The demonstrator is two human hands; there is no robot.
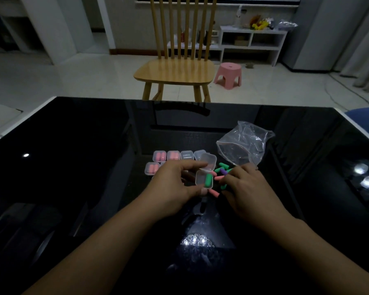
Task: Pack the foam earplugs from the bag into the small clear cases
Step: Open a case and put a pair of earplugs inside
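My left hand (170, 184) holds a small clear case (200, 178) with its lid (209, 161) hinged up; one green earplug (209, 180) lies inside it. My right hand (243, 188) rests over a loose pile of green, pink and purple earplugs (222, 170) on the black table, fingers curled on them; whether it grips one is hidden. A pink earplug (213, 193) lies between my hands. The clear plastic bag (243, 143) lies open behind the pile. Closed cases with pink earplugs (159, 156) stand in rows at the left, beside two clear ones (187, 155).
The glossy black table (73, 167) reflects ceiling lights. Beyond its far edge stand a wooden chair (175, 69) and a pink stool (228, 75) on a pale floor. A white shelf unit (251, 41) is at the back.
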